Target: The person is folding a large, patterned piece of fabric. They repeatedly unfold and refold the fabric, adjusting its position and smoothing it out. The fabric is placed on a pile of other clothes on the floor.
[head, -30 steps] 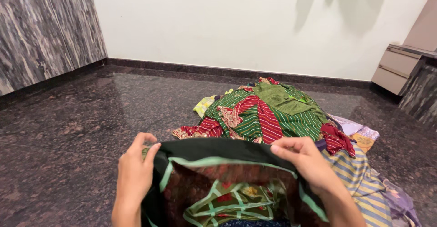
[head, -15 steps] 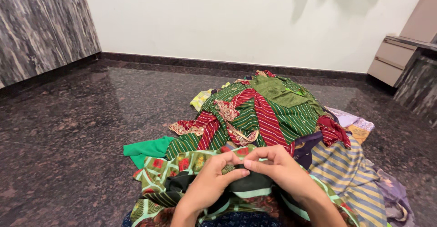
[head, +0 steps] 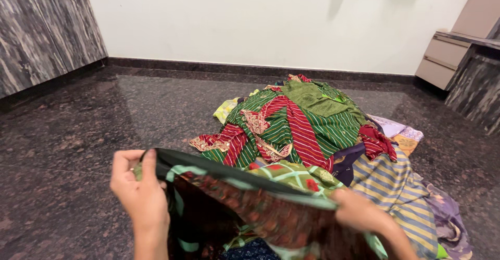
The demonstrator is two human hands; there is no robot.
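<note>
I hold a dark patterned cloth [head: 250, 208] with light green stripes stretched between both hands, low in the head view. My left hand [head: 136, 187] pinches its left edge, raised a little. My right hand [head: 359, 212] grips the right edge, lower down. Just beyond the cloth lies a heap of clothes [head: 297, 124], mostly green and red striped fabric with gold trim. A blue and yellow striped cloth [head: 396, 187] sits at the heap's right side.
The floor [head: 78, 135] is dark polished stone. A white wall [head: 271, 20] runs along the back, a grey marbled wall [head: 41, 31] stands at the left. A beige drawer unit [head: 442, 57] and a dark stone counter [head: 476, 83] stand at the right.
My hands were together on the bunched cloth near the middle. They have moved apart, left hand to the left and right hand to the right, spreading the cloth between them.
</note>
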